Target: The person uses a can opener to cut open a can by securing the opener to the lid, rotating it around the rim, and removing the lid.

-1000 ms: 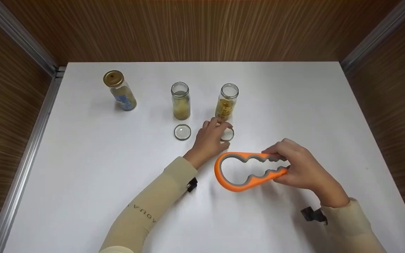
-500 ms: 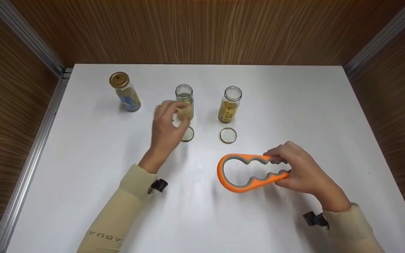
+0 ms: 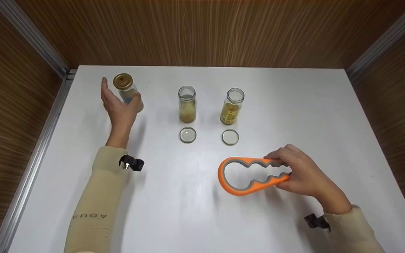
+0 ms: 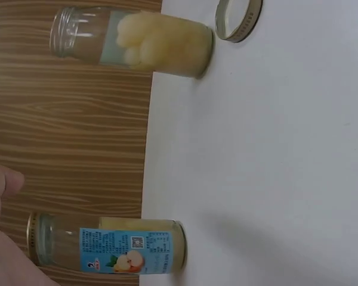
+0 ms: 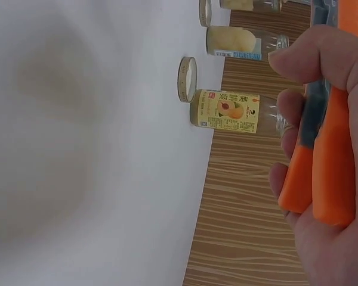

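A capped glass jar (image 3: 123, 81) with a gold lid and blue label stands at the left rear of the white table. My left hand (image 3: 120, 109) is beside it, thumb and fingers spread wide around its near side. In the left wrist view, the blue-labelled jar (image 4: 131, 245) shows fruit pictures, and the thumb is apart from its lid. My right hand (image 3: 299, 172) grips an orange jar opener (image 3: 236, 192) with a grey wavy inner edge, held over the table. The right wrist view shows fingers curled round the opener's two handles (image 5: 334, 161).
Two lidless jars stand at the middle: one with pale fruit (image 3: 187, 109), one yellow-labelled (image 3: 230, 111). Before them lie two upturned lids, the left lid (image 3: 187, 135) and the right lid (image 3: 230, 137). Wood-grain panels (image 3: 202, 33) enclose the table's back and sides.
My left hand has moved left from the right-hand lid, past the middle jar, to the capped jar, leaving that lid on the table. The right hand still holds the opener in nearly the same place.
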Demonstrator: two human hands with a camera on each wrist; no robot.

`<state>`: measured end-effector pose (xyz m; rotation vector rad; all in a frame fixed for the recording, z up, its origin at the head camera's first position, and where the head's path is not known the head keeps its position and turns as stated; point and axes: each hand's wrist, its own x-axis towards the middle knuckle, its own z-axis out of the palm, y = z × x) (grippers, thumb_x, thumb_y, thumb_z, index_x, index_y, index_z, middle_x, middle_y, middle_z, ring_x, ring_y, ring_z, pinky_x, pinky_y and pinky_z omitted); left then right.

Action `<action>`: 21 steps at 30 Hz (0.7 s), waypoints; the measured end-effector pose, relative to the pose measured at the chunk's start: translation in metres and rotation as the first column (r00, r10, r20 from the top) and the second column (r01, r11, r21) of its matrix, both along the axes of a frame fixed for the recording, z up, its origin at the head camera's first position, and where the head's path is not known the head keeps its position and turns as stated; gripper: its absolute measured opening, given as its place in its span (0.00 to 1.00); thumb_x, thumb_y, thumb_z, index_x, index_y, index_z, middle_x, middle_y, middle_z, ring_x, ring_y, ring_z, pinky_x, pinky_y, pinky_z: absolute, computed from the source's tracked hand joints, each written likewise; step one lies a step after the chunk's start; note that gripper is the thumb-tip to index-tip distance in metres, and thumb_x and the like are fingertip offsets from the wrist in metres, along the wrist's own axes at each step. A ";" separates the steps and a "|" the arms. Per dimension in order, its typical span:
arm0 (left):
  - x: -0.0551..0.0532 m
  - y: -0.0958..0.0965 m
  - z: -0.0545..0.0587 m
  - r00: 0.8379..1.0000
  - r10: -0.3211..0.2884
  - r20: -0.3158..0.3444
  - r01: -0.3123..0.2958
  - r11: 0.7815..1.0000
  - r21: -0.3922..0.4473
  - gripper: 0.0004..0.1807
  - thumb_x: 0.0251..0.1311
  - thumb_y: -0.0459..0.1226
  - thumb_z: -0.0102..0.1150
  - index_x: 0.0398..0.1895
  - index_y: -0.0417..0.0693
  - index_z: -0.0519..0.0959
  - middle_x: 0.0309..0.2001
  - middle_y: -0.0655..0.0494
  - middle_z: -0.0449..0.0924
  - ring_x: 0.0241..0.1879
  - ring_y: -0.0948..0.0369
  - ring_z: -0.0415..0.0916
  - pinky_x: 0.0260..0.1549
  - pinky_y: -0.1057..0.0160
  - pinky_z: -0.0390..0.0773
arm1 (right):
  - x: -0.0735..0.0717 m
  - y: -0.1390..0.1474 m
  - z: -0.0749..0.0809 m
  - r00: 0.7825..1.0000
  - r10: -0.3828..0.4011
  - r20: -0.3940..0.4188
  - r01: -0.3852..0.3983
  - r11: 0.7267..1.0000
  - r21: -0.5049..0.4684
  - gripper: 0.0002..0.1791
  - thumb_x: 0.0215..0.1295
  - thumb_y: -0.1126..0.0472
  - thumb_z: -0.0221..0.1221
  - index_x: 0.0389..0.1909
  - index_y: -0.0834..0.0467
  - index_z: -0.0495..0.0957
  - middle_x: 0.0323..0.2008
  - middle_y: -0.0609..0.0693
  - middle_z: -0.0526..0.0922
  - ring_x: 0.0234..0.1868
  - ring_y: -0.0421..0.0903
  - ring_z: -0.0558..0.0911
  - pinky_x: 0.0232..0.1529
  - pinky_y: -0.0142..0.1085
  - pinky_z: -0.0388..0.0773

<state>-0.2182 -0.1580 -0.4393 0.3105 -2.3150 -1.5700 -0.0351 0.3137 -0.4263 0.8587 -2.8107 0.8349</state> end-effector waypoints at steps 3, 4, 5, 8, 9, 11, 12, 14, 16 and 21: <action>-0.007 -0.004 -0.001 0.994 -0.036 0.101 0.031 0.998 0.053 0.58 0.62 0.48 0.63 0.80 0.59 0.29 0.80 0.53 0.32 0.79 0.58 0.31 0.76 0.53 0.40 | 0.001 0.001 -0.001 1.000 0.001 -0.013 -0.001 1.000 -0.004 0.33 0.37 0.65 0.75 0.50 0.44 0.80 0.36 0.33 0.78 0.37 0.37 0.71 0.35 0.30 0.73; -0.010 -0.005 -0.001 0.990 -0.046 0.135 0.037 0.997 0.070 0.59 0.62 0.50 0.63 0.80 0.60 0.27 0.81 0.53 0.31 0.79 0.58 0.31 0.76 0.53 0.40 | 0.001 0.001 -0.002 1.000 0.003 -0.012 -0.003 1.000 -0.007 0.33 0.37 0.66 0.75 0.50 0.44 0.81 0.36 0.33 0.79 0.37 0.37 0.71 0.35 0.30 0.73; -0.011 -0.007 -0.002 0.984 -0.055 0.168 0.041 0.995 0.089 0.59 0.62 0.51 0.63 0.79 0.61 0.26 0.81 0.53 0.31 0.79 0.58 0.31 0.76 0.52 0.41 | 0.001 0.001 -0.002 1.000 0.003 -0.012 -0.003 1.000 -0.007 0.33 0.37 0.66 0.75 0.50 0.44 0.81 0.36 0.33 0.79 0.36 0.38 0.71 0.35 0.31 0.73; -0.016 -0.012 -0.002 0.963 -0.076 0.258 0.040 0.989 0.143 0.61 0.62 0.55 0.62 0.78 0.66 0.22 0.81 0.57 0.30 0.80 0.57 0.31 0.76 0.51 0.41 | 0.000 0.001 -0.001 1.000 -0.001 -0.007 0.001 1.000 0.000 0.34 0.36 0.66 0.76 0.50 0.44 0.81 0.36 0.32 0.79 0.37 0.38 0.71 0.35 0.30 0.73; -0.017 -0.014 -0.002 0.956 -0.083 0.281 0.041 0.987 0.152 0.61 0.62 0.56 0.62 0.78 0.67 0.21 0.81 0.58 0.30 0.80 0.57 0.31 0.76 0.51 0.41 | 0.000 0.001 -0.001 1.000 -0.003 -0.004 0.003 1.000 0.001 0.33 0.36 0.65 0.76 0.50 0.44 0.81 0.36 0.32 0.79 0.37 0.37 0.71 0.35 0.30 0.73; -0.020 -0.017 -0.003 0.945 -0.097 0.311 0.047 0.986 0.162 0.61 0.62 0.57 0.60 0.78 0.67 0.21 0.81 0.57 0.30 0.80 0.57 0.31 0.76 0.51 0.41 | -0.001 0.000 -0.001 1.000 -0.005 -0.001 0.005 1.000 0.001 0.33 0.36 0.65 0.76 0.49 0.44 0.81 0.36 0.31 0.79 0.37 0.37 0.71 0.35 0.30 0.74; -0.020 -0.018 -0.004 0.943 -0.105 0.317 0.055 0.985 0.164 0.60 0.63 0.57 0.60 0.78 0.67 0.21 0.81 0.57 0.32 0.80 0.56 0.32 0.76 0.51 0.41 | -0.001 0.000 -0.001 1.000 -0.004 -0.002 0.004 1.000 0.004 0.33 0.36 0.65 0.76 0.50 0.44 0.81 0.36 0.31 0.79 0.37 0.36 0.71 0.35 0.31 0.74; -0.021 -0.020 -0.006 0.941 -0.121 0.317 0.072 0.984 0.161 0.58 0.64 0.56 0.58 0.79 0.65 0.24 0.81 0.55 0.34 0.80 0.56 0.34 0.76 0.52 0.41 | -0.001 0.000 -0.001 1.000 -0.001 -0.003 0.001 1.000 0.009 0.33 0.36 0.65 0.76 0.50 0.44 0.81 0.36 0.31 0.79 0.37 0.35 0.71 0.35 0.31 0.74; -0.021 -0.021 -0.010 0.944 -0.125 0.305 0.084 0.986 0.145 0.53 0.67 0.54 0.56 0.80 0.61 0.29 0.81 0.52 0.37 0.79 0.55 0.36 0.76 0.53 0.42 | -0.002 0.000 0.000 1.000 0.003 -0.006 -0.003 1.000 0.014 0.34 0.36 0.65 0.76 0.50 0.44 0.80 0.36 0.32 0.79 0.38 0.35 0.71 0.35 0.31 0.74; -0.021 -0.026 -0.018 0.948 -0.138 0.287 0.105 0.986 0.127 0.45 0.71 0.51 0.52 0.81 0.57 0.37 0.81 0.50 0.40 0.79 0.53 0.39 0.76 0.55 0.45 | -0.002 0.002 0.002 1.000 -0.002 -0.002 0.002 1.000 0.022 0.34 0.36 0.65 0.76 0.50 0.44 0.80 0.36 0.37 0.81 0.38 0.35 0.71 0.35 0.30 0.74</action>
